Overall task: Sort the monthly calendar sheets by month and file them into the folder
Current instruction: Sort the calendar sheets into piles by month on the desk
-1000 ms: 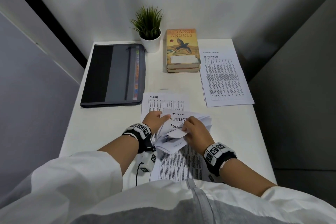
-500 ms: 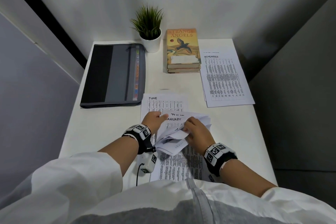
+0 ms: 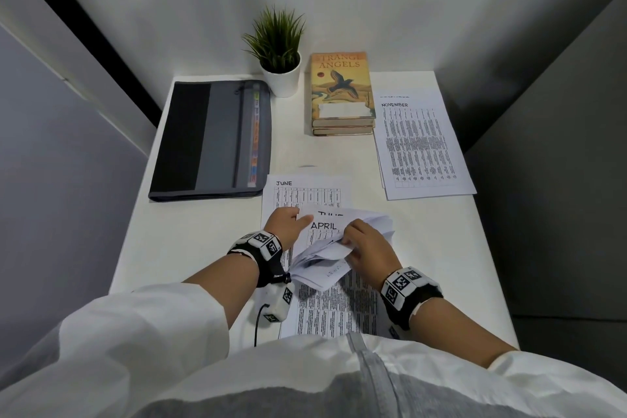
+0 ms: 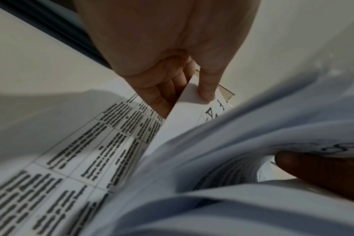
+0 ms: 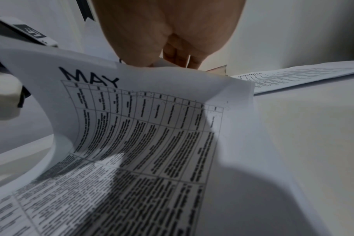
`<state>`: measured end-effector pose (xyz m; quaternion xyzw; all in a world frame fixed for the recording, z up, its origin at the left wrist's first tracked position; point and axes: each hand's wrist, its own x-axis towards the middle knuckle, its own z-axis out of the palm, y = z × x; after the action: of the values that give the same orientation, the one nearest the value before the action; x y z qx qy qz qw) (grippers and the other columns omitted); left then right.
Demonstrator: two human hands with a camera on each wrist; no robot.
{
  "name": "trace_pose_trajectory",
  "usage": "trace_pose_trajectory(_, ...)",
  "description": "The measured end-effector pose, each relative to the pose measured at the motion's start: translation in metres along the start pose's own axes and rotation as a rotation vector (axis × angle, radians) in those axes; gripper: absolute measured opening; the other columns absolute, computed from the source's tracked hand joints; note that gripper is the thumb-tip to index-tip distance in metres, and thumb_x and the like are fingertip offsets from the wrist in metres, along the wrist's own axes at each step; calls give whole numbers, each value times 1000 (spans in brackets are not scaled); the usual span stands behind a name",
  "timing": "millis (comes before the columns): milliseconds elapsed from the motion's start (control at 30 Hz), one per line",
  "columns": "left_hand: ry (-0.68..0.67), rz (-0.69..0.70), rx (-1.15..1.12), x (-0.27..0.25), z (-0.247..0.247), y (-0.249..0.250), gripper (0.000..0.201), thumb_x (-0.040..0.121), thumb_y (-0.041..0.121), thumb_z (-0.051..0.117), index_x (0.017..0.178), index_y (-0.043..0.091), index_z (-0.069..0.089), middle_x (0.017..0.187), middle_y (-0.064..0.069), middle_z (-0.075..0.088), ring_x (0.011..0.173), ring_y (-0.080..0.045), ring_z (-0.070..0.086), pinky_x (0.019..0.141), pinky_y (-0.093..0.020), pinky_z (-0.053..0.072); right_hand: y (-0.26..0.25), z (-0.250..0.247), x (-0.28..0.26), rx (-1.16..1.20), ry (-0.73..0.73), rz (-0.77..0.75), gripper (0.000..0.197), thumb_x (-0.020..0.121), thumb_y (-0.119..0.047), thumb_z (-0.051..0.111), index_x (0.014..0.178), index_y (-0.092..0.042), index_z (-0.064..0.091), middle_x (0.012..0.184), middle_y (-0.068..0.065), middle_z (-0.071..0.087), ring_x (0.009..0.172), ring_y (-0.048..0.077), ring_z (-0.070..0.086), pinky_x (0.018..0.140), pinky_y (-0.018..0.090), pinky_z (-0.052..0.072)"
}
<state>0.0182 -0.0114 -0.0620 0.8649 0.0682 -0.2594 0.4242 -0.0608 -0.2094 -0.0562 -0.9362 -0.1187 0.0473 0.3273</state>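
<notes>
A person sits at a white desk (image 3: 203,248), both hands raised just above it around a bundle of calendar sheets (image 3: 339,248); the left hand (image 3: 285,224) pinches the bundle's left edge, thumb on top and fingers (image 4: 162,89) curled underneath, likely to steady it while it is leafed through; the right hand (image 3: 368,248) has its fingers curled into the curved, fanned pages, holding some back so that the heading APRIL shows in the head view; the right wrist view shows a sheet headed MAY (image 5: 144,127) bent under the hand.

Beneath the bundle a June sheet (image 3: 305,190) lies flat, probably a pile being built; a November sheet (image 3: 420,146) lies well apart at the far right, its corner at the desk's right edge, seemingly a second pile; the grey folder (image 3: 210,136) lies shut at the far left, so filing looks not yet begun.

Bare desk shows between folder and hands, and to the right of the hands; a potted plant (image 3: 280,54) and stacked books (image 3: 342,92) stand at the back against the wall.
</notes>
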Motion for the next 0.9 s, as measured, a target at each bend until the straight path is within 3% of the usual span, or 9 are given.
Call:
trace_pose_trajectory(67,-10,6,-13,0,0,0,27,91,31,65,80,6,62,73,-9,58,73,-29,56,63,-30,43,0,1,1,16,3,-8,20,71,0,67,85,-10,57,103,2,55,85,25,55,67,37,50)
trace_pose_trajectory(200,-28,24,-114,-1,5,-2,21,83,26,76,95,10,70,91,0,72,82,-17,68,67,-23,52,1,3,1,20,10,-21,19,69,1,68,83,-7,58,122,8,57,99,28,57,79,37,50)
trace_pose_trajectory(300,-22,25,-131,0,6,-1,27,82,28,76,97,7,69,93,-1,72,85,-18,67,69,-23,51,1,2,0,-21,7,-40,20,68,1,70,82,-8,58,103,6,61,92,29,53,75,42,48)
trace_pose_trajectory(467,3,33,-26,2,1,2,39,94,34,61,116,3,64,113,1,62,105,-18,58,92,-29,44,1,1,-3,-43,41,-16,18,72,-3,68,84,-12,59,97,1,57,83,24,55,57,28,41)
trace_pose_trajectory(567,2,46,-71,1,3,1,15,87,29,70,85,14,66,79,9,65,68,-7,59,63,-14,45,1,1,-1,-10,50,-35,17,70,-1,68,81,-9,59,110,4,59,83,26,58,60,29,46)
trace_pose_trajectory(600,-12,47,-114,0,4,2,12,85,26,73,86,15,68,80,7,68,70,-6,62,60,-12,45,0,1,0,-6,50,-38,17,70,0,68,80,-8,59,115,6,59,87,27,59,65,31,49)
trace_pose_trajectory(733,-26,35,-181,-3,7,5,26,81,24,78,101,11,69,101,-2,73,94,-21,69,76,-30,52,1,2,-1,-35,23,-30,17,72,-3,70,84,-10,60,109,4,62,96,26,55,73,37,50)
trace_pose_trajectory(833,8,-18,-102,-2,6,6,61,88,36,69,135,1,50,137,-13,54,126,-27,52,99,-30,40,3,2,-2,-64,15,-27,18,72,-5,68,85,-13,58,98,1,58,89,24,53,62,32,45)
trace_pose_trajectory(900,18,-22,-63,-1,3,6,63,91,37,65,132,-7,49,138,-25,49,126,-38,49,102,-39,40,4,2,-2,-51,21,-8,20,72,-5,67,85,-15,57,96,-1,55,82,22,53,57,28,39)
